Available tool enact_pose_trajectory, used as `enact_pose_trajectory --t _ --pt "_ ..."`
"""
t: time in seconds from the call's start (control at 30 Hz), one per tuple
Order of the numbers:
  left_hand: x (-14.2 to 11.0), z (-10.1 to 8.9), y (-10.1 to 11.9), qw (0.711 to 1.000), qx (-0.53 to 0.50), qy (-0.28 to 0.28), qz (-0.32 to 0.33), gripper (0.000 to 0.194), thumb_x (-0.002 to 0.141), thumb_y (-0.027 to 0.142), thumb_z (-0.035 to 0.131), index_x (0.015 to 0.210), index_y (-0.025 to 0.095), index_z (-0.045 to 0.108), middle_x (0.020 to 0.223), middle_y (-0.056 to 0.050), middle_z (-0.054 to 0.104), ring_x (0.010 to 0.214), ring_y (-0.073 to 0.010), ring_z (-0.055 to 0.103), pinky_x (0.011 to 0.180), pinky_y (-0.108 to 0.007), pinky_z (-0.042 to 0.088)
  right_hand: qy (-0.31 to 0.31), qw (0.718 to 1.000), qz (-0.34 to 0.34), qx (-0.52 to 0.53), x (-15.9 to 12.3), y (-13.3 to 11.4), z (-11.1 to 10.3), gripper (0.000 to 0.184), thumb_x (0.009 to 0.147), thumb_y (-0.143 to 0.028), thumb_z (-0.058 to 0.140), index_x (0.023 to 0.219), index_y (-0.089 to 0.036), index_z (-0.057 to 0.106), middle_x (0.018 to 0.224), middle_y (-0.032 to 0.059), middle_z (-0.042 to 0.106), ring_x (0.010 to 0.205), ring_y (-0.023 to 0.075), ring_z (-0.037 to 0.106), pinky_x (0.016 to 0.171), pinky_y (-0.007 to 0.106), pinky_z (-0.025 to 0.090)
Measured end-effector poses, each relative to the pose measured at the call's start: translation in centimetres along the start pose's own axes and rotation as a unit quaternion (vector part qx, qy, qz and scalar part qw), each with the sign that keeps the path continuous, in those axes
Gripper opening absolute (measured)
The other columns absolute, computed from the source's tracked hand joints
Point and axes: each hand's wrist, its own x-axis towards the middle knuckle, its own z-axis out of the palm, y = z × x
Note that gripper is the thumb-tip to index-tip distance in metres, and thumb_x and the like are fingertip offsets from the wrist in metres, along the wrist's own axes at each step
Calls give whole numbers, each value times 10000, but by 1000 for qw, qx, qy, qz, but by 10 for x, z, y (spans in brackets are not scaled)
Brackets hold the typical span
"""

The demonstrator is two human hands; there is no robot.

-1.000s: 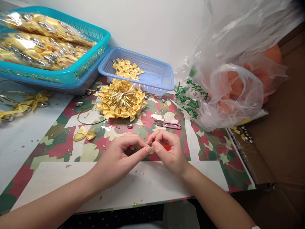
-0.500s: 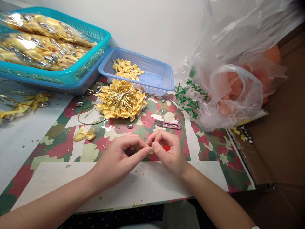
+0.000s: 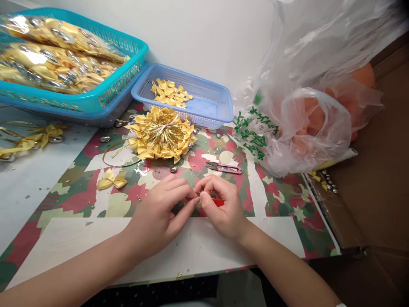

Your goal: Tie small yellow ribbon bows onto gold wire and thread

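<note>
My left hand [image 3: 161,209] and my right hand [image 3: 222,207] meet fingertip to fingertip over the front of the table. Thumb and forefinger of each are pinched around something tiny; the fingers hide what it is. A bright red piece [image 3: 218,202] shows inside the curl of my right hand, its kind unclear. Just beyond the right hand lie thread snips [image 3: 223,167] with a pink handle. To the left of my hands rests a single yellow ribbon bow [image 3: 111,180]. Behind them sits a round bundle of yellow bows [image 3: 162,134] with gold cords gathered at its centre.
A blue basket [image 3: 220,87] holds loose yellow bows. At the back left, a turquoise basket [image 3: 124,72] carries clear bags of bows and silver beads. A crinkled plastic bag [image 3: 275,149] takes up the right side beside brown cardboard [image 3: 361,200]. Silver beads and gold bits are scattered about.
Both hands have shifted slightly to the left, still pinched together. The table things keep their places, apart from a small shift of the whole view.
</note>
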Motion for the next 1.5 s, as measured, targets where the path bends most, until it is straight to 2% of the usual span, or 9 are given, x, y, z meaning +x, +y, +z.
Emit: enact_pose_trajectory --t 0.13,0.27,0.47,0.63,0.83,1.0,1.17,1.3,1.5 --pt "-1 3 -1 997 69 16 44 251 930 105 454 703 176 536 629 -7 502 641 -176 374 600 -298 324 12 998 -36 -45 -2 2 3 193 808 -120 486 669 -222 401 755 42 612 743 172 596 671 306 471" --pt "-1 4 0 995 83 19 54 241 929 109 452 708 185 506 635 -10 505 647 -181 373 593 -297 327 4 998 -35 -56 -2 2 4 199 828 -121 481 682 -227 396 769 36 620 750 168 599 672 301 473" --pt "0 0 3 999 28 24 4 256 929 128 474 686 186 530 627 1 538 641 -168 419 619 -304 344 2 998 -36 -56 0 -1 -1 163 810 -172 526 694 -222 424 767 38 598 743 176 586 671 312 461" --pt "2 -3 3 999 2 29 -46 268 934 168 487 673 187 545 619 11 530 634 -164 437 618 -311 332 -29 996 -17 -82 1 0 -4 187 792 -199 528 653 -220 403 640 -2 518 608 154 505 585 300 389" --pt "1 -5 2 997 -2 34 -67 249 930 189 496 688 193 557 647 7 559 657 -172 463 617 -308 341 -78 990 -5 -116 2 0 -6 224 830 -202 467 628 -218 373 574 -29 440 551 130 414 550 281 328" --pt "2 -3 1 998 6 28 -62 266 933 190 483 673 195 537 640 5 549 659 -174 460 619 -309 335 -86 989 -5 -118 2 1 -6 232 872 -223 441 650 -221 372 589 -36 418 564 131 403 566 276 324" --pt "2 -4 -1 996 14 5 -84 272 932 247 486 670 203 544 631 4 558 655 -184 456 634 -317 345 -113 987 9 -117 7 5 -13 235 871 -220 412 646 -222 345 597 -32 408 570 138 397 563 277 307" --pt "3 -6 -4 994 36 -29 -94 261 920 354 498 732 209 607 692 -23 616 711 -222 509 666 -342 377 -169 960 26 -222 15 8 -23 234 848 -157 351 626 -214 302 602 -18 415 622 158 401 635 301 310" --pt "6 -8 -16 991 98 12 -93 215 896 357 489 783 219 609 733 -48 642 725 -257 546 630 -352 400 -189 885 -12 -425 18 9 -26 174 848 -171 440 676 -196 439 710 2 582 733 178 441 730 345 269"
